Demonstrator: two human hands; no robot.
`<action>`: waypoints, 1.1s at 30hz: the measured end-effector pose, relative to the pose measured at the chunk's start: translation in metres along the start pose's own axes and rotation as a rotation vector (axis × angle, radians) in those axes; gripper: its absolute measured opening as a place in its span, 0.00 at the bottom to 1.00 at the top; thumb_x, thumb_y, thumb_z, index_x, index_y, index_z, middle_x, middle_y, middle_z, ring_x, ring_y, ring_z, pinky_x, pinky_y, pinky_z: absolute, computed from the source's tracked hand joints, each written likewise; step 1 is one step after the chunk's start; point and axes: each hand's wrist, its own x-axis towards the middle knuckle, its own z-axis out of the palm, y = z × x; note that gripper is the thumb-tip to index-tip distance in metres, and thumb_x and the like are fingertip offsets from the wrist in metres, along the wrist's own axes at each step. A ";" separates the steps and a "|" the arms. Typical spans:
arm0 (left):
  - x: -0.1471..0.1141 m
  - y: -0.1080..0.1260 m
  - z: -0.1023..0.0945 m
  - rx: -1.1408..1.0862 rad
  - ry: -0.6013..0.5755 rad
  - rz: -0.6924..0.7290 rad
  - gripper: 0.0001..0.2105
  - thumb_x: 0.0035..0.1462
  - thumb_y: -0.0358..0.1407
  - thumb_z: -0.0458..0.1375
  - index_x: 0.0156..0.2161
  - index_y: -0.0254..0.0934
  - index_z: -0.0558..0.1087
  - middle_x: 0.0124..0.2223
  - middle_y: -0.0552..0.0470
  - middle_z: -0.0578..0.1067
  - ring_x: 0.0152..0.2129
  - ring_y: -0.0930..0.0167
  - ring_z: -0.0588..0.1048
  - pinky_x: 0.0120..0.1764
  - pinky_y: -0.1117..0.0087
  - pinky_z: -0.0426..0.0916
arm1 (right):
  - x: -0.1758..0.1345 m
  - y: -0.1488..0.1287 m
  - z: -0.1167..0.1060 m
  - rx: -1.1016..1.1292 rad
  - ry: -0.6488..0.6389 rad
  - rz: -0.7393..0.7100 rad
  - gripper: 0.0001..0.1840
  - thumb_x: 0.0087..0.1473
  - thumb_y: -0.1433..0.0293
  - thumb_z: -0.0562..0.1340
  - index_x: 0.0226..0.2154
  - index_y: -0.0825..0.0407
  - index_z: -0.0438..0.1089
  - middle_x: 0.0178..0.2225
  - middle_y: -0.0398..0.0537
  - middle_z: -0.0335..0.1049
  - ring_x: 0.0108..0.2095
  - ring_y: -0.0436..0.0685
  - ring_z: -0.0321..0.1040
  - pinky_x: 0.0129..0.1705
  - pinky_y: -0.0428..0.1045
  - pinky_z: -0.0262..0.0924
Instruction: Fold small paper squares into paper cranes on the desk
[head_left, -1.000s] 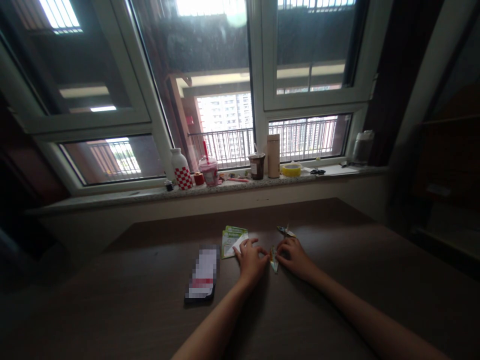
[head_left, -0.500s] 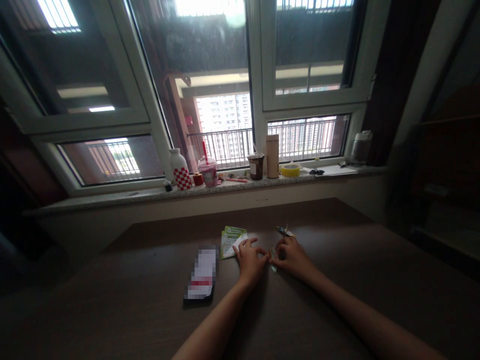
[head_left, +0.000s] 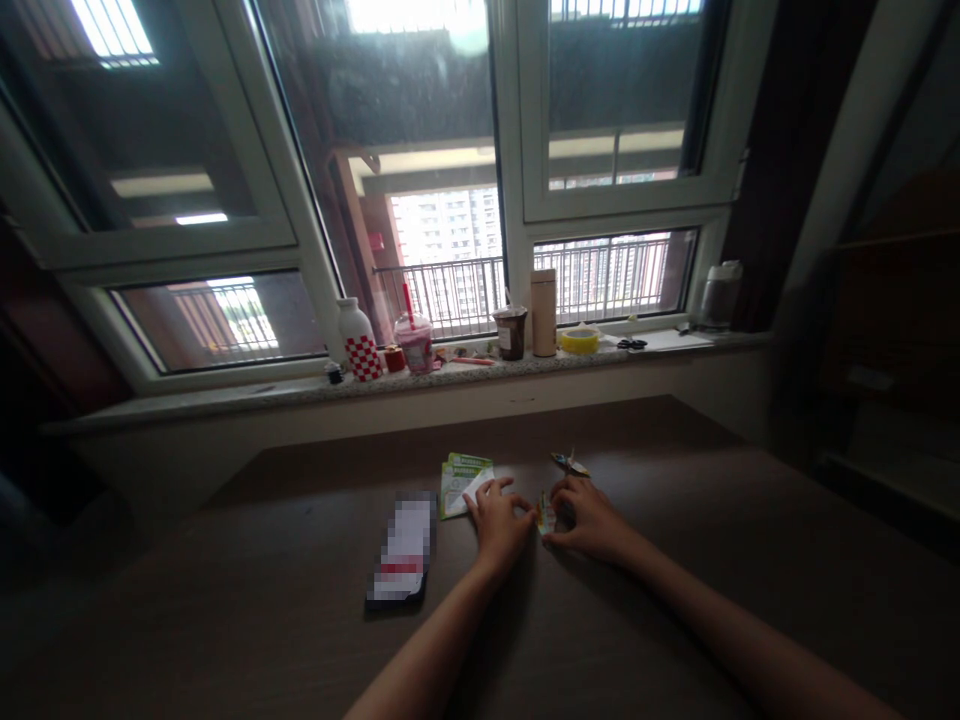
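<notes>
On the dark tabletop, my left hand (head_left: 501, 522) pinches the near left edge of a small printed paper-like piece (head_left: 545, 512) between thumb and forefinger. Its other fingers are spread beside the green-and-white packets (head_left: 454, 492) and a white slip. My right hand (head_left: 589, 515) curls round the right side of the same piece, thumb low and fingers above it. Part of the piece is hidden by the fingers, and its exact kind is too small to tell. Just beyond the right hand lies a crumpled dark-and-white scrap (head_left: 570, 464).
A phone (head_left: 403, 550) with a blurred screen lies left of my forearm. Along the windowsill (head_left: 300, 393) stand a checkered bottle (head_left: 364, 355), a pink drink cup (head_left: 415, 345), a brown cup (head_left: 511, 333), a tan flask (head_left: 544, 313) and yellow tape (head_left: 580, 342).
My right thumb has shifted down and slightly right, away from the left fingertips, so more of the printed piece shows between the hands. The left hand has barely moved.
</notes>
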 end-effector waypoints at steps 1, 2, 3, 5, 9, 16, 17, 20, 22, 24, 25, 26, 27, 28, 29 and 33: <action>0.000 0.000 0.000 0.003 0.001 0.000 0.04 0.53 0.37 0.63 0.30 0.45 0.81 0.59 0.52 0.71 0.62 0.58 0.59 0.65 0.41 0.32 | 0.000 0.000 0.000 0.005 -0.003 -0.004 0.18 0.37 0.62 0.74 0.32 0.49 0.72 0.47 0.50 0.70 0.51 0.64 0.65 0.55 0.57 0.59; 0.000 0.000 0.000 0.005 0.001 0.001 0.04 0.53 0.37 0.63 0.30 0.45 0.81 0.59 0.52 0.71 0.62 0.58 0.59 0.65 0.41 0.32 | -0.001 0.000 0.000 0.009 -0.007 -0.008 0.19 0.37 0.62 0.74 0.32 0.49 0.72 0.47 0.50 0.70 0.51 0.64 0.64 0.55 0.57 0.59; 0.000 0.000 0.000 0.006 0.000 0.001 0.04 0.53 0.37 0.63 0.30 0.45 0.81 0.59 0.52 0.71 0.62 0.58 0.59 0.65 0.41 0.32 | -0.001 0.001 0.000 0.013 -0.013 -0.009 0.19 0.36 0.61 0.74 0.32 0.49 0.72 0.48 0.50 0.70 0.51 0.64 0.64 0.55 0.57 0.59; 0.000 -0.001 0.000 0.006 -0.004 0.000 0.04 0.53 0.37 0.62 0.30 0.45 0.81 0.59 0.52 0.71 0.62 0.58 0.59 0.65 0.41 0.33 | -0.002 0.000 -0.001 0.014 -0.028 -0.007 0.20 0.37 0.61 0.75 0.33 0.49 0.71 0.48 0.51 0.69 0.52 0.64 0.64 0.55 0.56 0.58; 0.000 -0.001 0.001 0.000 0.002 0.002 0.04 0.53 0.37 0.62 0.30 0.45 0.81 0.59 0.52 0.71 0.62 0.57 0.59 0.65 0.40 0.33 | -0.005 -0.003 -0.001 -0.012 -0.032 -0.007 0.22 0.39 0.58 0.74 0.37 0.49 0.72 0.49 0.51 0.69 0.52 0.64 0.64 0.55 0.57 0.58; 0.000 -0.002 0.001 0.009 0.004 0.013 0.04 0.54 0.37 0.63 0.31 0.45 0.81 0.59 0.52 0.71 0.61 0.58 0.60 0.65 0.41 0.34 | -0.003 -0.001 0.002 -0.005 0.031 -0.026 0.14 0.55 0.56 0.64 0.35 0.49 0.73 0.45 0.51 0.71 0.49 0.62 0.66 0.54 0.57 0.58; 0.000 -0.003 0.001 0.007 0.003 0.013 0.04 0.54 0.37 0.63 0.31 0.45 0.81 0.59 0.52 0.71 0.61 0.58 0.59 0.65 0.40 0.34 | -0.001 0.001 0.003 0.010 0.039 -0.029 0.12 0.57 0.57 0.63 0.33 0.49 0.74 0.44 0.51 0.72 0.49 0.61 0.66 0.53 0.56 0.58; -0.001 -0.002 0.001 -0.004 -0.001 0.015 0.04 0.54 0.37 0.63 0.30 0.45 0.81 0.59 0.52 0.71 0.62 0.57 0.58 0.64 0.38 0.34 | 0.002 0.007 0.006 0.044 0.061 -0.036 0.11 0.59 0.63 0.60 0.31 0.50 0.74 0.41 0.50 0.73 0.46 0.60 0.68 0.52 0.55 0.59; -0.002 -0.001 0.001 -0.011 -0.001 0.018 0.04 0.54 0.37 0.63 0.30 0.45 0.81 0.59 0.52 0.71 0.62 0.57 0.58 0.64 0.38 0.34 | 0.003 0.009 0.007 0.050 0.075 -0.035 0.12 0.60 0.64 0.59 0.30 0.50 0.74 0.39 0.51 0.73 0.45 0.60 0.68 0.51 0.55 0.59; -0.002 0.000 0.000 -0.016 0.000 0.026 0.04 0.54 0.37 0.63 0.30 0.45 0.81 0.59 0.52 0.72 0.62 0.57 0.58 0.64 0.38 0.33 | 0.003 0.009 0.007 0.048 0.085 -0.033 0.12 0.60 0.65 0.59 0.29 0.50 0.74 0.38 0.51 0.73 0.44 0.60 0.68 0.50 0.55 0.60; -0.002 0.001 -0.001 -0.019 -0.002 0.030 0.04 0.53 0.37 0.64 0.30 0.45 0.81 0.59 0.52 0.72 0.62 0.56 0.58 0.64 0.38 0.33 | 0.004 0.008 0.007 0.044 0.092 -0.034 0.12 0.60 0.65 0.59 0.28 0.50 0.74 0.37 0.51 0.73 0.43 0.60 0.68 0.50 0.55 0.60; -0.003 0.002 -0.001 -0.022 -0.006 0.035 0.03 0.53 0.36 0.64 0.30 0.45 0.81 0.58 0.52 0.72 0.62 0.56 0.58 0.64 0.37 0.32 | 0.004 0.007 0.006 0.039 0.103 -0.035 0.12 0.59 0.65 0.60 0.28 0.50 0.73 0.37 0.51 0.73 0.43 0.60 0.68 0.50 0.55 0.60; -0.003 0.002 -0.001 -0.026 -0.012 0.040 0.03 0.53 0.36 0.64 0.30 0.46 0.81 0.58 0.53 0.72 0.63 0.56 0.57 0.63 0.37 0.32 | 0.005 0.006 0.006 0.036 0.120 -0.037 0.10 0.58 0.65 0.60 0.28 0.50 0.73 0.37 0.51 0.73 0.44 0.61 0.68 0.51 0.56 0.60; -0.003 0.002 -0.001 -0.030 -0.018 0.045 0.03 0.53 0.36 0.64 0.29 0.46 0.81 0.58 0.53 0.72 0.63 0.56 0.57 0.63 0.36 0.32 | 0.005 0.005 0.006 0.038 0.141 -0.040 0.08 0.57 0.66 0.61 0.29 0.50 0.73 0.38 0.51 0.73 0.45 0.61 0.68 0.52 0.57 0.59; -0.003 0.002 -0.001 -0.034 -0.023 0.051 0.03 0.52 0.36 0.64 0.29 0.46 0.81 0.59 0.53 0.72 0.63 0.55 0.57 0.63 0.35 0.32 | 0.006 0.004 0.007 0.048 0.163 -0.045 0.06 0.56 0.67 0.62 0.30 0.50 0.73 0.38 0.51 0.73 0.46 0.62 0.67 0.53 0.57 0.58; -0.003 0.002 -0.001 -0.036 -0.031 0.072 0.04 0.52 0.35 0.65 0.29 0.48 0.81 0.59 0.54 0.72 0.63 0.55 0.57 0.62 0.33 0.32 | 0.009 0.002 0.008 0.131 0.200 -0.068 0.05 0.52 0.72 0.62 0.34 0.50 0.73 0.40 0.51 0.73 0.48 0.61 0.67 0.56 0.58 0.56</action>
